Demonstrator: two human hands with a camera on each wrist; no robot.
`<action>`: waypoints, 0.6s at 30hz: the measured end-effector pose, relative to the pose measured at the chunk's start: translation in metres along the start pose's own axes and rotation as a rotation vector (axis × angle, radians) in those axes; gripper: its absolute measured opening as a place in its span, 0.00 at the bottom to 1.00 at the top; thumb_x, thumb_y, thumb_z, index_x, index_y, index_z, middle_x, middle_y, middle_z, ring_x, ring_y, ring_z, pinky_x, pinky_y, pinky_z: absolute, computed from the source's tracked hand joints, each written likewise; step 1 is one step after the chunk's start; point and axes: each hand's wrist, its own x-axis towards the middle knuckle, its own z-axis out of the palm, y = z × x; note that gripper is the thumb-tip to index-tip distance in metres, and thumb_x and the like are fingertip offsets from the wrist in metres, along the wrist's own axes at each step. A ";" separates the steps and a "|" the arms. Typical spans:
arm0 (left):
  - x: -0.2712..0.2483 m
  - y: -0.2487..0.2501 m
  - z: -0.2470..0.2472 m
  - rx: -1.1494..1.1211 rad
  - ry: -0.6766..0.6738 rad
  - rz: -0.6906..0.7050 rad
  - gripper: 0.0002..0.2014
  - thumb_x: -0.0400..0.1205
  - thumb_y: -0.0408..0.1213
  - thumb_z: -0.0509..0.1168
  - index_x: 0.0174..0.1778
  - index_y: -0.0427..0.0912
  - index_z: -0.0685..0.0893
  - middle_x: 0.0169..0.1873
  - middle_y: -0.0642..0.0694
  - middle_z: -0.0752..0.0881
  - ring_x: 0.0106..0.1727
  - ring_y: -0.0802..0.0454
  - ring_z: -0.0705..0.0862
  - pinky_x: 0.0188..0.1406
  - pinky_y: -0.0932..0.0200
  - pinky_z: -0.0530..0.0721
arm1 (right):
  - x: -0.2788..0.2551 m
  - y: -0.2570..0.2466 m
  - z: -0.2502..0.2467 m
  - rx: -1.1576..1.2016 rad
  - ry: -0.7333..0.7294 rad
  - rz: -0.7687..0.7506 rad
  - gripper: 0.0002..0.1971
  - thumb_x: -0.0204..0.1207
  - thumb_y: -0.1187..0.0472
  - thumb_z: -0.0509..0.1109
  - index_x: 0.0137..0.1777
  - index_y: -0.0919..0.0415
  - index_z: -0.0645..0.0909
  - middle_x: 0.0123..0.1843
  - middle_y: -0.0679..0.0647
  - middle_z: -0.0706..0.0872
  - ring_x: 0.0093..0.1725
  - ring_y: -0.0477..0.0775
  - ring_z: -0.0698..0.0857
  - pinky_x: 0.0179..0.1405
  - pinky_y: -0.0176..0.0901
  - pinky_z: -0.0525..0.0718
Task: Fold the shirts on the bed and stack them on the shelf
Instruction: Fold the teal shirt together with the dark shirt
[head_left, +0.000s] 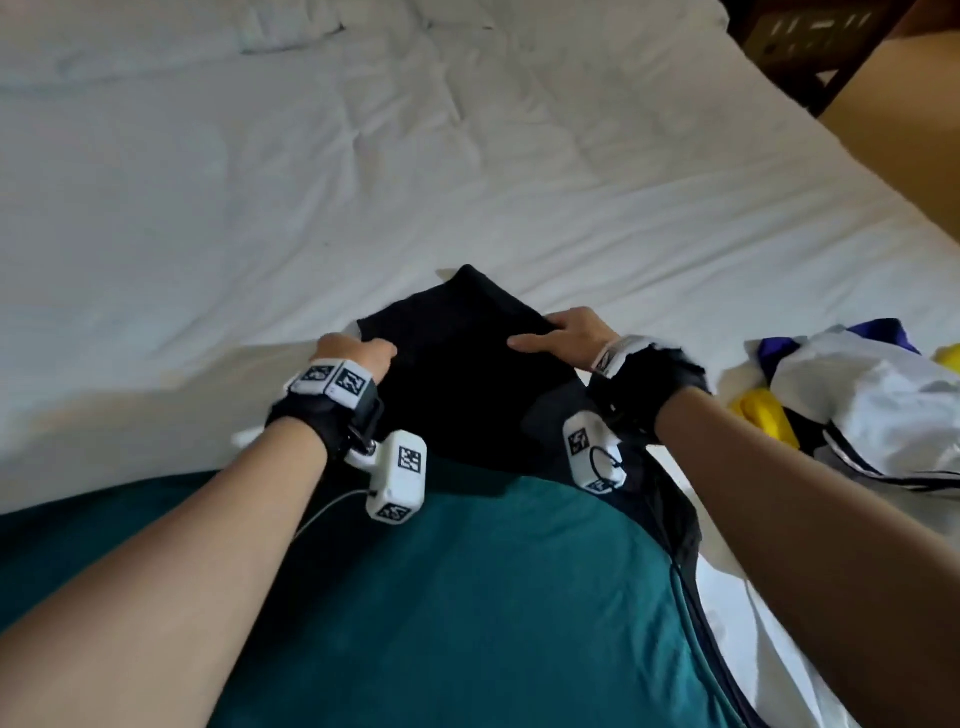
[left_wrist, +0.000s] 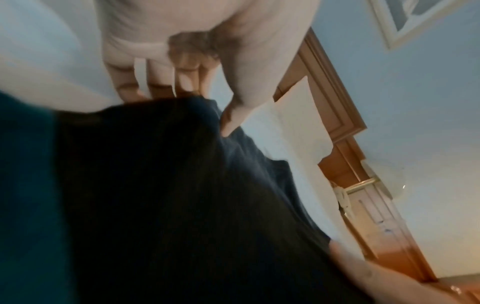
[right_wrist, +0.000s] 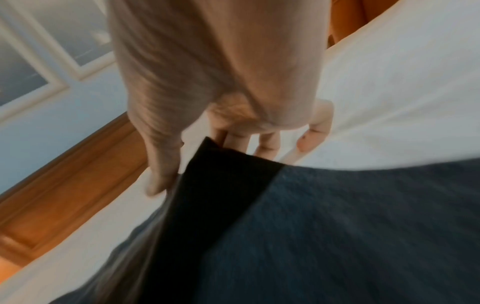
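I am gripping the folded black shirt (head_left: 462, 364) at the bed's (head_left: 260, 182) near edge, left hand (head_left: 358, 353) pinching its left side, right hand (head_left: 566, 332) its right, the bundle lying level between both grips.

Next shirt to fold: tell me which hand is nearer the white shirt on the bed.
Right. The right hand grips the black shirt on the side toward the white shirt; the left hand grips its far side.
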 end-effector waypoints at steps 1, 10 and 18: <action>0.008 0.004 -0.005 -0.008 0.011 0.036 0.13 0.79 0.48 0.68 0.48 0.41 0.81 0.43 0.42 0.84 0.42 0.43 0.80 0.49 0.55 0.78 | 0.007 -0.002 -0.005 -0.018 0.032 -0.012 0.22 0.66 0.46 0.81 0.47 0.66 0.89 0.39 0.55 0.89 0.40 0.53 0.88 0.43 0.42 0.84; 0.031 -0.008 0.001 -0.147 0.071 0.120 0.19 0.78 0.44 0.73 0.26 0.49 0.71 0.31 0.52 0.77 0.42 0.49 0.75 0.47 0.63 0.71 | 0.025 0.005 0.010 -0.156 0.220 -0.057 0.13 0.72 0.49 0.77 0.39 0.60 0.87 0.34 0.55 0.84 0.36 0.53 0.82 0.33 0.38 0.75; 0.013 -0.032 -0.023 -0.061 0.025 0.257 0.13 0.70 0.52 0.78 0.43 0.48 0.91 0.41 0.52 0.91 0.45 0.53 0.89 0.55 0.58 0.86 | 0.003 -0.019 0.050 -0.438 0.527 -0.096 0.28 0.70 0.52 0.73 0.71 0.49 0.72 0.70 0.53 0.73 0.69 0.61 0.71 0.63 0.61 0.70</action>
